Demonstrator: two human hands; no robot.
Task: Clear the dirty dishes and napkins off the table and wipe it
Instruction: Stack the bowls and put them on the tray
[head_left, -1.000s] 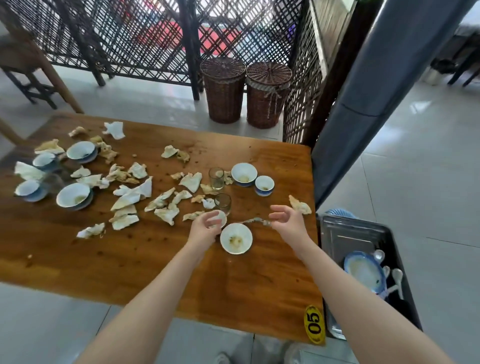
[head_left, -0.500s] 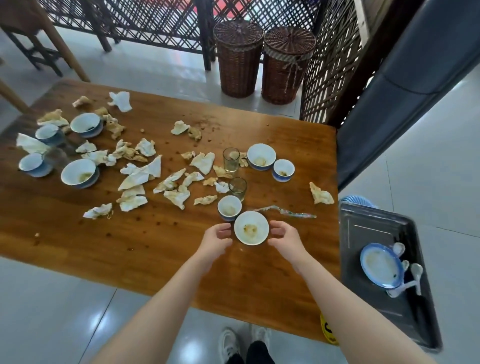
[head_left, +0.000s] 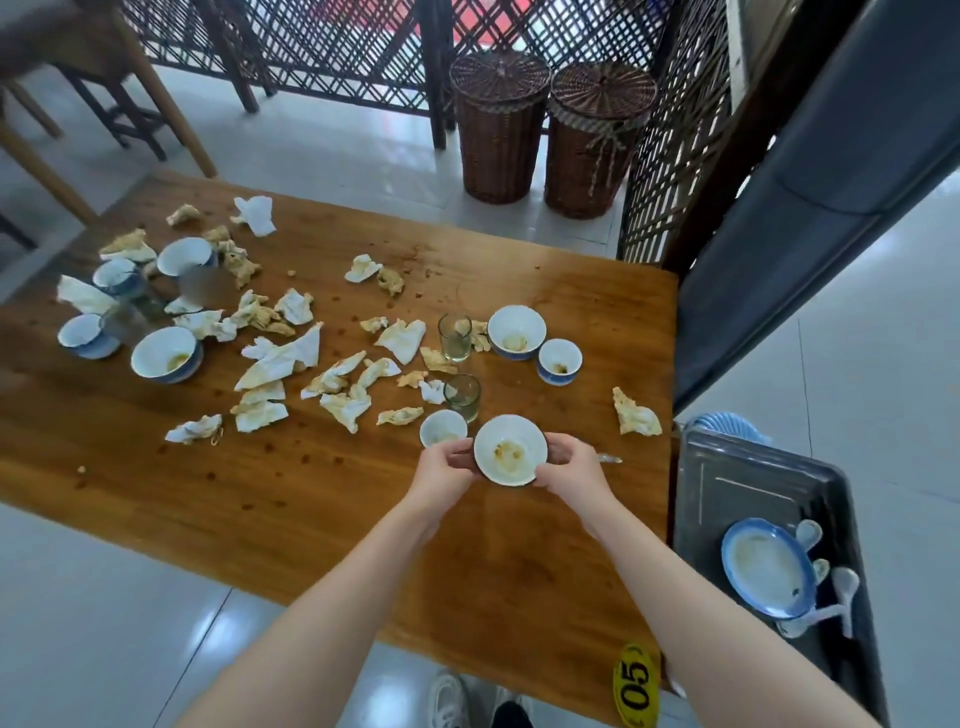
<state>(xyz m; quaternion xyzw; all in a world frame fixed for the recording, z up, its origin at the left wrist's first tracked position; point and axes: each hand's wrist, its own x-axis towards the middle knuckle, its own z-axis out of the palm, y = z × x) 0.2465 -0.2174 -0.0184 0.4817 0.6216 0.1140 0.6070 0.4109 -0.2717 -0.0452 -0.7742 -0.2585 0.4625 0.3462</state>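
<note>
here, left grip (head_left: 447, 467) and right grip (head_left: 569, 470) clasp the bowl (head_left: 511, 452); lift level, clear of the cup (head_left: 441, 428), to the tray (head_left: 743, 499).

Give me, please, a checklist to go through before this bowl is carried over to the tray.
1. Grip: left hand and right hand hold the bowl at opposite sides: ok.
2. Bowl level, residue inside: ok.
3. Bowl lifted off the table: cannot tell.
4. Neighbours clear: the small cup sits close beside the bowl, by the left hand: not ok.
5. Room in the tray: bare floor beside the plate: ok.
</note>
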